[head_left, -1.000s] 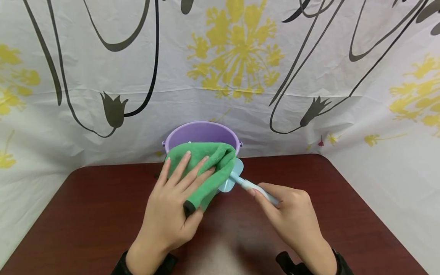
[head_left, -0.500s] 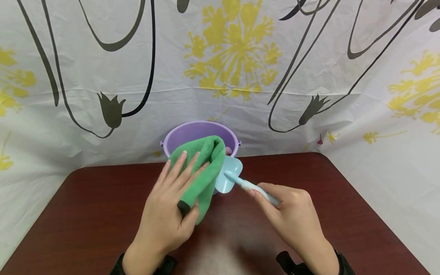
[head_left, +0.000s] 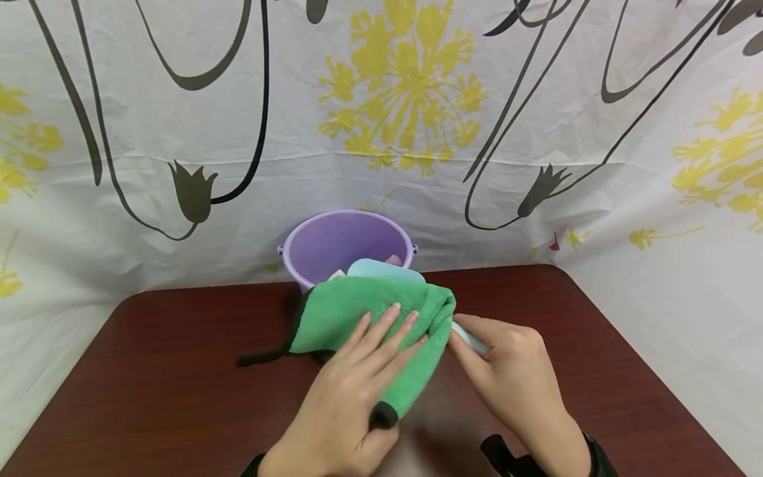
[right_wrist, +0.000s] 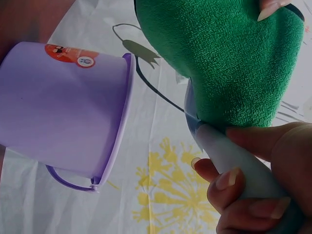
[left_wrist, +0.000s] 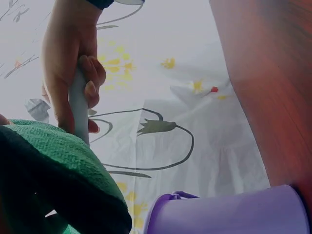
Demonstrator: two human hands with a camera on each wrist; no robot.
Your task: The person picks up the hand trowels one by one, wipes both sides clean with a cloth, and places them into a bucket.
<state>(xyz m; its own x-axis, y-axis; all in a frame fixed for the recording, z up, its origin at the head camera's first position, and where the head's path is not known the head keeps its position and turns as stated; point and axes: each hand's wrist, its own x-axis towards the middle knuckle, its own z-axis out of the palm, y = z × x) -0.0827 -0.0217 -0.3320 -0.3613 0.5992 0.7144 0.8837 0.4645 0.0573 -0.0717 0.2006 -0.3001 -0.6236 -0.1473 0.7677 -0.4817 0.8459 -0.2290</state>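
My left hand (head_left: 352, 397) holds a green towelling cloth (head_left: 334, 315) with black edging, its fingers spread flat over the top and its thumb low by the rolled black end. The cloth lies over a light blue toy shovel (head_left: 381, 268); only the far edge of the blade and part of the handle (head_left: 467, 338) show in the head view. My right hand (head_left: 512, 371) grips that handle, fingers wrapped around it in the right wrist view. There, the cloth (right_wrist: 224, 63) hides most of the blade. In the left wrist view the black edging (left_wrist: 63, 190) is close.
A purple bucket (head_left: 346, 228) stands upright at the table's back edge, just beyond the cloth. Something pink (head_left: 393, 260) shows inside it. The dark red-brown table (head_left: 149, 371) meets a white curtain (head_left: 250, 218) with printed flowers behind.
My left hand has slid the cloth right and toward me, off the bucket's front and across the shovel. The blade, more exposed half a second ago, is mostly covered. My right hand stays in place.
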